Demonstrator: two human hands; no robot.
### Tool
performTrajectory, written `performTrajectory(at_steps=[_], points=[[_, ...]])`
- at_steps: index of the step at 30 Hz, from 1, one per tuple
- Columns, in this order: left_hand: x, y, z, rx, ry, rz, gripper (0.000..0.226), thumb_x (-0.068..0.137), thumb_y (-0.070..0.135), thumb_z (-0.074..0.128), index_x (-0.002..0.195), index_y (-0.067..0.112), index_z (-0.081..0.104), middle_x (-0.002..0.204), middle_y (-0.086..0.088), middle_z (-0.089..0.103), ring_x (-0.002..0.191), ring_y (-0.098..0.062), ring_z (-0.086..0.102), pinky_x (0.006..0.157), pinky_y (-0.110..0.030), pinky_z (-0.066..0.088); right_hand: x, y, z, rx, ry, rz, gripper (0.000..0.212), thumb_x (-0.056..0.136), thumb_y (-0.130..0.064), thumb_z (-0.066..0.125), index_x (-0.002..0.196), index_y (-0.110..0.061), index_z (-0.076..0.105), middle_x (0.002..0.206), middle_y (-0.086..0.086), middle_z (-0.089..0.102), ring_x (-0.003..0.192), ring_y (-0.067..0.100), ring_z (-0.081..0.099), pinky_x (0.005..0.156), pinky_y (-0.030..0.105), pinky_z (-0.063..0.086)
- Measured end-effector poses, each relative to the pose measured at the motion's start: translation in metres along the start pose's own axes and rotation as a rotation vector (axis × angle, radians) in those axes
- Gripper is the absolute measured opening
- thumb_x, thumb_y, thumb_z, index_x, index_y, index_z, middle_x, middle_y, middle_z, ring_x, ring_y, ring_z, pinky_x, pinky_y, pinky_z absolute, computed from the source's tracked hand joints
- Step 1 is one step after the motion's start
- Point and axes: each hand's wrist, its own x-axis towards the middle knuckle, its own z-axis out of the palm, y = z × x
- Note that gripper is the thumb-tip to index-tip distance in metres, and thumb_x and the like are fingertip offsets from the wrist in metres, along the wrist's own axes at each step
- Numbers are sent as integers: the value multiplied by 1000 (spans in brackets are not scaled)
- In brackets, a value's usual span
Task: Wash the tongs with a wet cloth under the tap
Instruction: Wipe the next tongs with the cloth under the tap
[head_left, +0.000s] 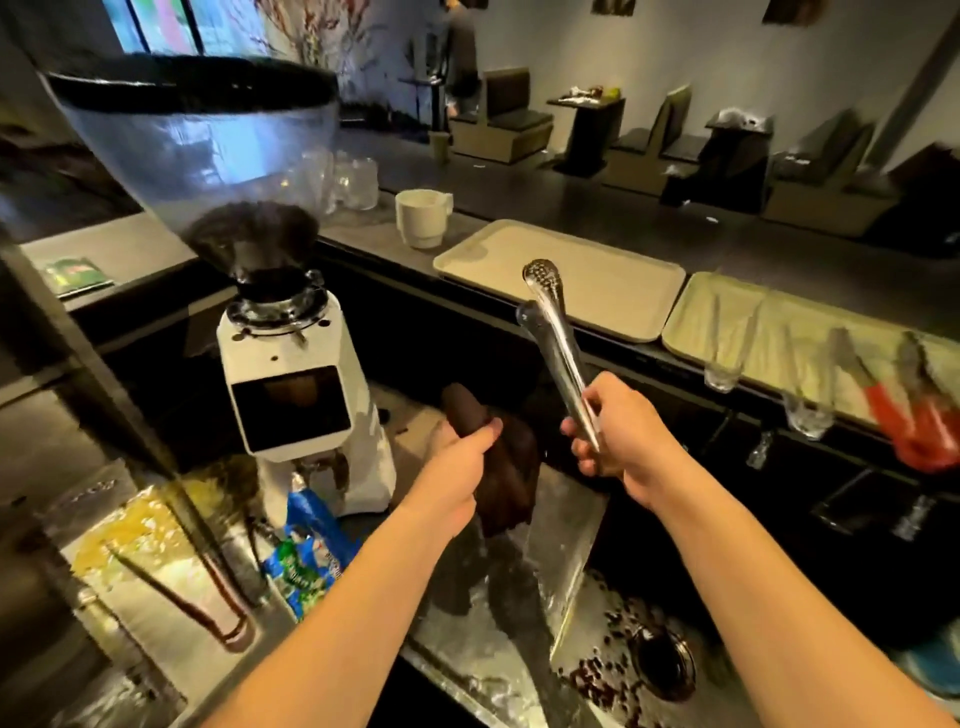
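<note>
The right hand has its fingers wrapped around the metal tongs, tips up, above the sink. The left hand has its fingers clenched on a dark cloth.

Coffee grinder crowds sink left; open room above sink right.

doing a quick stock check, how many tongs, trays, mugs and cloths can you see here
tongs: 3, silver tongs in the right hand, two red-handled tongs on the far tray
trays: 2
mugs: 1
cloths: 1, brown cloth in the left hand
total: 7
</note>
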Motion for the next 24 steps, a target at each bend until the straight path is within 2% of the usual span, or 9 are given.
performTrajectory(at_steps=[2, 4, 6, 8, 10, 13, 18, 20, 24], points=[[10, 2, 11, 23, -4, 10, 42, 88, 18, 72, 128, 14, 59, 118, -15, 71, 111, -34, 68, 103, -54, 50, 26, -24, -10, -196, 97, -56, 23, 89, -25, 39, 103, -13, 53, 77, 8, 54, 52, 20, 45, 43, 24, 34], [18, 3, 18, 43, -17, 4, 47, 86, 21, 73, 130, 15, 58, 120, -15, 70, 112, -35, 67, 103, -54, 50, 53, -39, -18, -530, 131, -102, 27, 93, -23, 38, 118, -12, 42, 103, 17, 55, 78, 30, 54, 54, 29, 38], [27, 2, 24, 49, -50, -5, 53, 85, 23, 74, 135, 15, 55, 124, -16, 69, 113, -34, 67, 105, -53, 50, 72, -49, -24, -770, 216, -97, 46, 97, -21, 39, 138, -3, 32, 136, 25, 46, 105, 38, 54, 69, 35, 46], [35, 1, 29, 48, -81, -5, 54, 86, 23, 73, 136, 15, 54, 125, -15, 69, 113, -33, 67, 105, -52, 50, 87, -56, -30, -857, 279, -82, 58, 96, -17, 43, 148, -1, 23, 146, 29, 38, 118, 39, 53, 82, 41, 51], [43, -1, 32, 69, -100, -2, 56, 86, 26, 74, 137, 16, 53, 127, -13, 68, 115, -32, 67, 106, -51, 49, 97, -63, -34, -942, 278, -33, 56, 93, -9, 41, 146, 4, 29, 144, 31, 37, 110, 38, 61, 71, 39, 58], [50, -3, 34, 97, -120, -7, 55, 86, 28, 74, 136, 18, 54, 126, -10, 69, 115, -30, 67, 106, -50, 49, 107, -68, -41, -1042, 324, -42, 42, 86, -16, 47, 123, 4, 55, 113, 23, 62, 85, 36, 69, 66, 40, 60], [58, -4, 37, 104, -112, 25, 42, 83, 25, 75, 121, 14, 63, 112, -11, 75, 106, -30, 72, 101, -51, 53, 120, -68, -37, -1323, 432, -107, 23, 89, -31, 52, 99, -13, 63, 73, 2, 50, 60, 21, 46, 50, 29, 30], [58, -4, 38, 121, -116, 28, 42, 82, 27, 75, 121, 16, 65, 112, -9, 76, 106, -29, 72, 102, -51, 52, 127, -67, -34, -1297, 430, -118, 29, 91, -33, 54, 106, -11, 64, 80, 4, 56, 67, 24, 50, 54, 30, 34], [55, -2, 35, 113, -122, 32, 35, 88, 24, 73, 121, 17, 65, 111, -6, 76, 106, -25, 72, 102, -48, 53, 129, -63, -30, -1165, 439, -178, 58, 94, -51, 50, 127, -4, 50, 117, 15, 65, 102, 35, 62, 69, 36, 39]])
